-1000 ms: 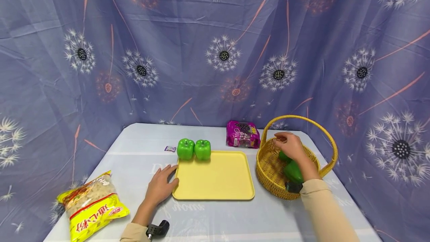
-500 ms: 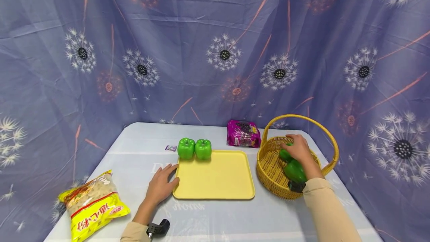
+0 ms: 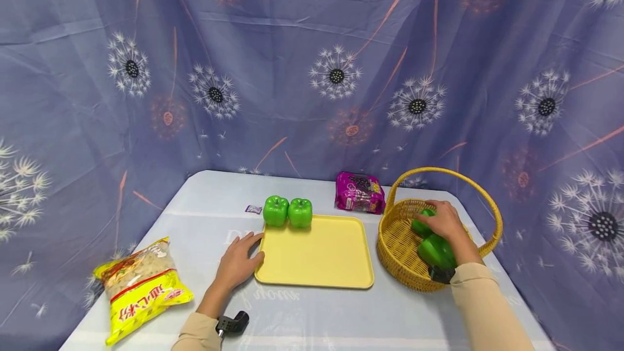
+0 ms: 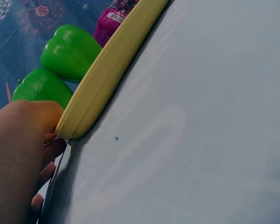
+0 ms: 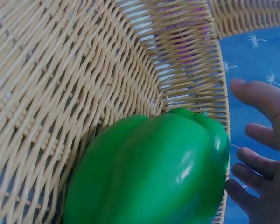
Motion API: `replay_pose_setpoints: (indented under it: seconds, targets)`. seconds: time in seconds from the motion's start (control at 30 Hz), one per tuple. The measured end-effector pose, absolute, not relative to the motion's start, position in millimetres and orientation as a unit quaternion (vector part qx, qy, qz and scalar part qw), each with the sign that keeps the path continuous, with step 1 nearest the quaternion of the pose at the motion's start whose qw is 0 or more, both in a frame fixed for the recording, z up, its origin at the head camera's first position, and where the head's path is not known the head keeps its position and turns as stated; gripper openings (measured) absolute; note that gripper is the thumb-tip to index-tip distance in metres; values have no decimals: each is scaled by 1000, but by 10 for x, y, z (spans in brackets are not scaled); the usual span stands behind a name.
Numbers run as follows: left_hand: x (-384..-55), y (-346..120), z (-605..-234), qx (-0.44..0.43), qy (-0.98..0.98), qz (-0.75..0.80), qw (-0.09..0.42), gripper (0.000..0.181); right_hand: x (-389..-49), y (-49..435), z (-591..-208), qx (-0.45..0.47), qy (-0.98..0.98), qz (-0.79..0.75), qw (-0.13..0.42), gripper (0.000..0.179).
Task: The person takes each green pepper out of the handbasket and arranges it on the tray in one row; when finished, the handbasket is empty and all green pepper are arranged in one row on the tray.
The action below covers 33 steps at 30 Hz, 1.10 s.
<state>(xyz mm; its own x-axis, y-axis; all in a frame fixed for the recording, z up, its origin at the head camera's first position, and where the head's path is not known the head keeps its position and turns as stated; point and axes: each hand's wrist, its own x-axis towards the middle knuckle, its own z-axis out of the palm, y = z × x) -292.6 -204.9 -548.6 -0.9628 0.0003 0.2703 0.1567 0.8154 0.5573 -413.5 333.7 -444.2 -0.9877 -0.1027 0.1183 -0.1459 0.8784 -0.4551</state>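
Observation:
My left hand (image 3: 236, 263) rests beside the yellow tray (image 3: 317, 253), fingers spread loosely and thumb at its left rim; the left wrist view shows thumb and fingertips right at the tray corner (image 4: 77, 126). Over the wicker basket (image 3: 397, 264), my right hand (image 3: 444, 221) reaches down around the farther green bell pepper (image 3: 422, 223). Its fingers are extended and spread in the right wrist view. A nearer green bell pepper (image 3: 437, 251) lies in the basket below the wrist, large in the right wrist view. Two more green bell peppers, a left one (image 3: 275, 211) and a right one (image 3: 299, 213), sit at the tray's far left corner.
The basket's tall handle (image 3: 450, 171) arches above my right hand. A purple snack package (image 3: 359, 193) stands behind, left of the basket. A small purple packet (image 3: 253, 209) lies behind the tray. At the left is a yellow food bag (image 3: 143, 291). A patterned curtain (image 3: 273, 85) surrounds the table.
My right hand has moved rightward and lowered around the farther pepper in the basket. The left hand has stayed at the tray's edge. The head view has shifted slightly.

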Motion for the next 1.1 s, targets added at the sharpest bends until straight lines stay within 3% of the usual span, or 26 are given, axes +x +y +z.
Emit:
replay_pose_setpoints:
  seconds: [0.13,0.63,1.1]
  targets:
    - [-2933,-2050,-5510,-43,-943,-299,139,50,-4167,3348,-4480,63,-971,231,26,87]
    - [-2956,-2043,-5510,-39,-944,-300,130,50,-4189,3376,-4459,29,-976,217,-20,70]
    - [-2975,-2064,-5527,-41,-947,-299,114,51,-4121,3386,-4390,-2,-978,208,20,66]
